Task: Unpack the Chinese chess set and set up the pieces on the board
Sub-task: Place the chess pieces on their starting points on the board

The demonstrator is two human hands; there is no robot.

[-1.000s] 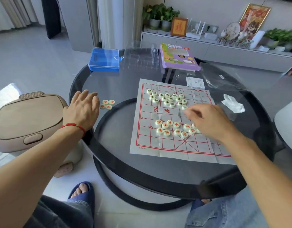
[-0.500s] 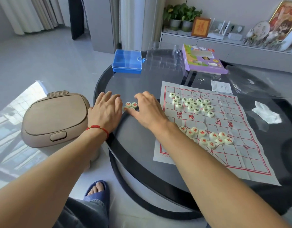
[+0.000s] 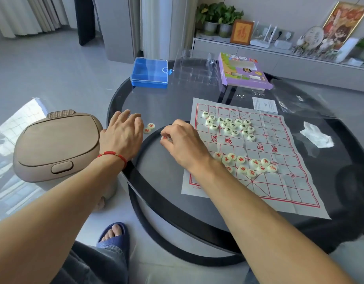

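denim-clad knees point(image 3: 91, 263) and a blue slipper point(image 3: 113, 235) sit nearest, over pale grey floor tiles. just beyond stands a round dark glass table with a black rim point(image 3: 156, 203), and left of it a beige lidded bin point(image 3: 56, 144).

the left hand point(image 3: 123, 136), a red string at its wrist, rests flat on the table's near-left edge with fingers loosely spread, holding nothing. two loose cream round pieces with red characters point(image 3: 149, 128) lie just beside its fingertips, off the board. the right hand point(image 3: 183, 142) is curled, fingertips pinching a red-marked cream piece point(image 3: 164, 137) just left of the board.

the creased white paper board with red grid lines point(image 3: 279, 177) lies on the table's right half, its long axis running from near-left to far-right, near corner pointing at the person. red river characters read 汉界 and 河; "3.0cm" is printed by the near corner. a cluster of red-marked pieces point(image 3: 248, 165) sits on the nearer half, a cluster of dark-marked pieces point(image 3: 230, 126) on the farther half.

farther lie a crumpled white tissue point(image 3: 316, 136), a small printed paper slip point(image 3: 264, 105), a blue plastic box with clear lid point(image 3: 149, 72), a clear plastic tray point(image 3: 193, 68) and a purple cardboard package point(image 3: 242, 72), its text too blurred to read. a low grey cabinet point(image 3: 279, 56) carries potted plants, a framed 福 and ornaments.
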